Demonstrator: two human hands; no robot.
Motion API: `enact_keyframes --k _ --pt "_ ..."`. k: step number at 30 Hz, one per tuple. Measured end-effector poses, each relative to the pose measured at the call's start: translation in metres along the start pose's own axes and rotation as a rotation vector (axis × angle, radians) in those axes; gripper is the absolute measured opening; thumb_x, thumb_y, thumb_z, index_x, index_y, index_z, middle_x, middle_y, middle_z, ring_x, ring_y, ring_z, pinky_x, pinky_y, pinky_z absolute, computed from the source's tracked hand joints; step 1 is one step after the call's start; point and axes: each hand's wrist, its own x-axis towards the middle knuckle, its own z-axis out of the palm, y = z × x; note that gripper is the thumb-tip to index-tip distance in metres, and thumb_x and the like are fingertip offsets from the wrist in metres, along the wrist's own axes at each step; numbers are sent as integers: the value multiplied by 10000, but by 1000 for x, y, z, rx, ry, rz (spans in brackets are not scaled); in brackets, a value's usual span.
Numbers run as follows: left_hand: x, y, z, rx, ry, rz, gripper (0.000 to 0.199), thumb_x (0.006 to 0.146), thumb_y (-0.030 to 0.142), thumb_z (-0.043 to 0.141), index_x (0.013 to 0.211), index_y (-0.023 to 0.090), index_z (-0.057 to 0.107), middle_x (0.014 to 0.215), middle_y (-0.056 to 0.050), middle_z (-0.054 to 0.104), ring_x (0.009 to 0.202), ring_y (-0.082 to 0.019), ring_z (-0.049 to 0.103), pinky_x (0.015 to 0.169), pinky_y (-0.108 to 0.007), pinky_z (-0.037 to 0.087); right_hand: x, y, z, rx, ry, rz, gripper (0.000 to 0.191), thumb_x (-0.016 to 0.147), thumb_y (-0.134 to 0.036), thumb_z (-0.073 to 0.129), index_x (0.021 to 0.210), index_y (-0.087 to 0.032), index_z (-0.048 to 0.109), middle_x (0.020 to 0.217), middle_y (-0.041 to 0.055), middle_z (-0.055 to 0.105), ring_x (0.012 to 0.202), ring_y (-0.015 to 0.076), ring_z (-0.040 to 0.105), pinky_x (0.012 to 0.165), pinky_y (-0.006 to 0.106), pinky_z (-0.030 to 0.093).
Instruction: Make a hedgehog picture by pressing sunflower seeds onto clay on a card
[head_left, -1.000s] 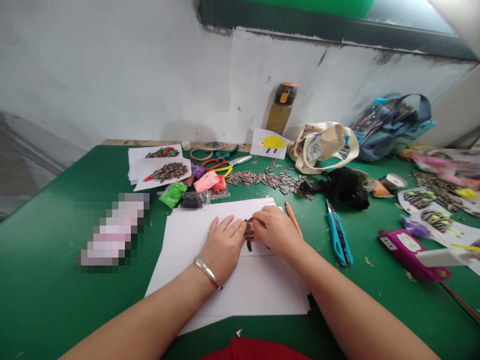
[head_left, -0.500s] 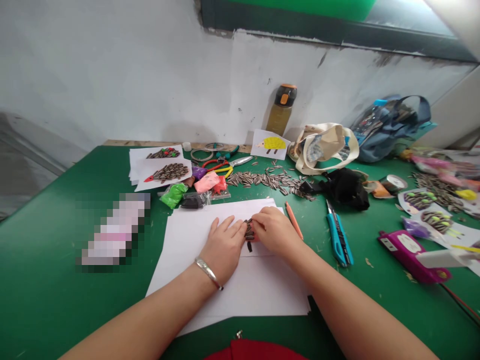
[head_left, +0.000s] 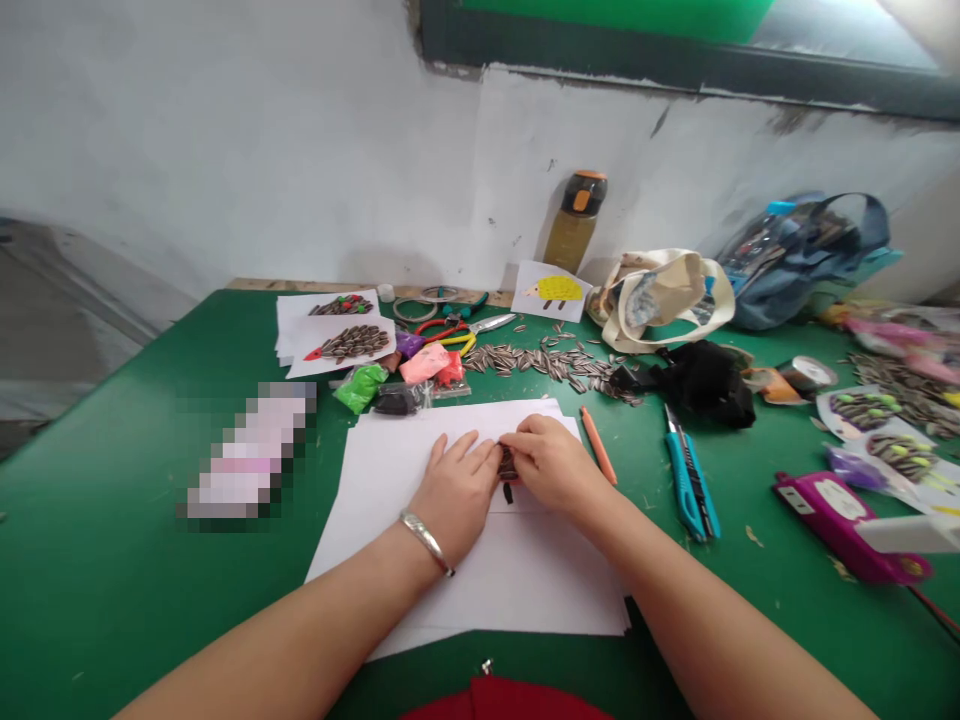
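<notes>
Head view: camera at the person's head, facing forward and angled down over the green table [head_left: 150,570]. Left hand [head_left: 457,495] and right hand [head_left: 551,465] at arm's reach, just below frame centre; red garment [head_left: 510,700] closest, at bottom edge. White wall [head_left: 262,140] backs the view beyond the tabletop.

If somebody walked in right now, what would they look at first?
Probably the two hands, left and right, close together over the white paper in the middle. Next, maybe the bright yellow animal picture against the wall, below the bottle, or the blue cutter right of the paper.
</notes>
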Motion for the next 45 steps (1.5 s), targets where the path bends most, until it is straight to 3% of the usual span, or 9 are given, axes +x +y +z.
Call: enact_keyframes --k 6,20,32,40,45 --pt "0 2 -2 -12 -18 -18 334 944 145 422 1260 157 532 1228 -127 631 1240 -294 490 1016 -557 358 -2 0 2 37 47 5 312 861 -102 446 940 -180 737 888 82 626 846 179 552 791 279 413" --pt "-1 1 -3 -63 -24 -28 334 957 171 394 1262 155 530 1252 -131 616 1248 -291 476 1024 -570 345 -2 -7 -4 51 23 -15 298 843 -81 460 892 -168 740 827 74 636 817 176 561 770 276 423" --pt "2 -10 -12 -201 -146 -44 422 900 167 453 1322 161 457 1333 -123 566 1296 -300 437 1052 -571 334 0 -8 -6 100 1 35 284 827 -74 457 787 -174 720 786 48 627 804 153 553 749 252 399" --pt "9 -14 -23 -340 -184 -73 419 857 186 480 1274 194 513 1291 -93 605 1283 -296 457 1057 -535 355 0 -6 -7 96 43 51 268 838 -90 467 834 -179 720 799 46 620 813 155 547 751 251 374" --pt "12 -15 -29 -385 -199 -118 441 832 173 461 1263 213 545 1302 -67 611 1296 -292 463 1077 -528 354 3 -7 -5 88 51 63 249 873 -148 482 730 -186 683 744 27 581 777 144 522 699 244 346"
